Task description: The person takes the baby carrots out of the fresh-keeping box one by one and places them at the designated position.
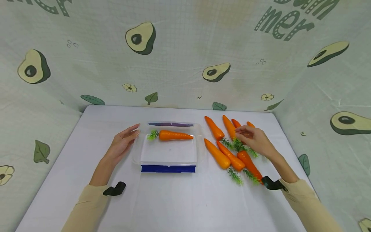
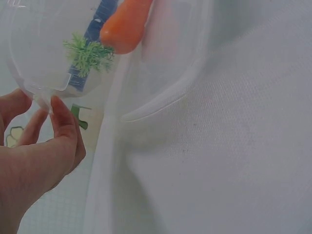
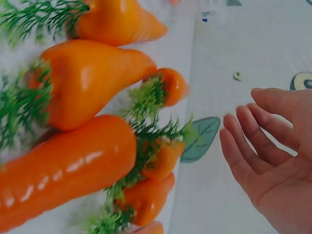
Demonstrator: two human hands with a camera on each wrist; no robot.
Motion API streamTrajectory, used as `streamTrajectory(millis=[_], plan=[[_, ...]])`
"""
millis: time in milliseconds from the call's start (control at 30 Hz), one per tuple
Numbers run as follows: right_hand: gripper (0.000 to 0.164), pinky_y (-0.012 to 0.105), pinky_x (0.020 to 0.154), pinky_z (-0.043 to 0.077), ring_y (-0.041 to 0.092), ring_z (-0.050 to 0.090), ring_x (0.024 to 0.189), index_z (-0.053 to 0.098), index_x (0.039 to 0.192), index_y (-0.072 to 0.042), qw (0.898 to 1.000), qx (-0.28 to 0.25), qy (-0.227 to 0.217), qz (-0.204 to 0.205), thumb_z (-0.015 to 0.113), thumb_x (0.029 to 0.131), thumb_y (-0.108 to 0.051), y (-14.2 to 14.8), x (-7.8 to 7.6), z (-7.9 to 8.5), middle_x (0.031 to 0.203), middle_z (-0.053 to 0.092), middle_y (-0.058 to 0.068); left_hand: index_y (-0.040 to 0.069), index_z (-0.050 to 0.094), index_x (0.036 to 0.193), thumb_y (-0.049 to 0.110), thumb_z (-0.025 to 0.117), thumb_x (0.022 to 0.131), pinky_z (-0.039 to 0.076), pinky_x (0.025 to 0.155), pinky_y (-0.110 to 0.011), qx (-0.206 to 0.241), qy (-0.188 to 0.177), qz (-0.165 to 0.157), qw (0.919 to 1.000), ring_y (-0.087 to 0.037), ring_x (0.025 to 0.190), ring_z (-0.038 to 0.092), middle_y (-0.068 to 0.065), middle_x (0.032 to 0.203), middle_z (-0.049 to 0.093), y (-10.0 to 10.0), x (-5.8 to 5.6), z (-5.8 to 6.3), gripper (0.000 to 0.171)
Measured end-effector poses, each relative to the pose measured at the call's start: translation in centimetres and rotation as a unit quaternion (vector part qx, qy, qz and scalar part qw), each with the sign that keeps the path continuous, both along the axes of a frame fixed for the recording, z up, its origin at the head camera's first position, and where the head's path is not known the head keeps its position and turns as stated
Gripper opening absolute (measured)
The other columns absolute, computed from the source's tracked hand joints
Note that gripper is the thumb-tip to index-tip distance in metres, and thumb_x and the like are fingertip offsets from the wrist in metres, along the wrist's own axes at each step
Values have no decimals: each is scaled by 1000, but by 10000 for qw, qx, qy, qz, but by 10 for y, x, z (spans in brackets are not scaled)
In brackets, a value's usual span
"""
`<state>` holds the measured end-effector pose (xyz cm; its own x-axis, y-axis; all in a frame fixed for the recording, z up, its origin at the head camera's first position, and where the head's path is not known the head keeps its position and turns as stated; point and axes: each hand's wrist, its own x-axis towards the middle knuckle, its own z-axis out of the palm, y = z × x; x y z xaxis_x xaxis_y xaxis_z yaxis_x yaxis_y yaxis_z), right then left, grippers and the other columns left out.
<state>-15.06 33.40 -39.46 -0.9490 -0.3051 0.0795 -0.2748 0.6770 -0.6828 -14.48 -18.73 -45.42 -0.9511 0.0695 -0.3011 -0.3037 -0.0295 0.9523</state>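
Note:
A clear plastic food container [image 1: 168,155] with blue latches sits on the table. Inside it, along the far side, lies one toy carrot [image 1: 175,135], its green top to the left. At the container's left edge is my left hand [image 1: 123,144]; in the left wrist view its thumb and fingertips pinch the clear rim [image 2: 45,93]. My right hand [image 1: 255,139] hovers over a group of toy carrots right of the container. Its fingers are loosely bent, and nothing shows between them in the right wrist view. Below it are an orange carrot [image 1: 229,127] and leafy green tops [image 1: 239,145].
Several more carrots lie on the white table [image 1: 174,203], among them a light orange carrot [image 1: 217,154] and a redder carrot [image 1: 250,165]. A cloth printed with avocados [image 1: 141,38] hangs behind the table and at both sides.

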Motion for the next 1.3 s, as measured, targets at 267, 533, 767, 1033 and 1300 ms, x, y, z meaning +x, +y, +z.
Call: streamTrajectory(millis=[267,533,767,1033,1300], plan=[[24,16,85,53,30,70,100,70,120,2,9993,30,286,221,69,100,-13,-28,-15,9,109,74,14,16,41,159,36,66,102,35,113,-28,14,-80,54,10000,-9,124,44,-7,156,37,0,1,-2,66],[25,49,96,54,31,69,107,70,121,-2,9989,-227,-46,402,67,102,-17,-56,-28,17,116,72,14,15,42,158,34,67,102,38,106,-23,114,-85,138,9998,-9,118,44,1,143,46,2,3,-3,65],[24,49,95,55,27,69,104,70,121,-2,9977,-264,-65,616,68,101,-15,-80,-40,22,113,72,11,14,43,158,34,67,101,41,102,-21,189,-51,172,9997,-9,115,46,2,138,49,0,2,-4,65],[25,48,95,55,28,69,102,70,121,1,9952,-406,-85,884,70,99,-12,-106,-46,26,112,73,13,14,43,158,36,66,102,36,112,-27,116,72,11,9999,-10,124,47,-3,147,45,1,-3,-6,65],[25,46,96,55,27,69,102,69,121,1,9898,-298,-35,1391,70,99,-11,-137,-56,25,113,72,14,14,43,158,36,66,102,36,112,-26,116,58,61,9999,-9,123,47,-2,147,44,-1,-2,-3,64]])
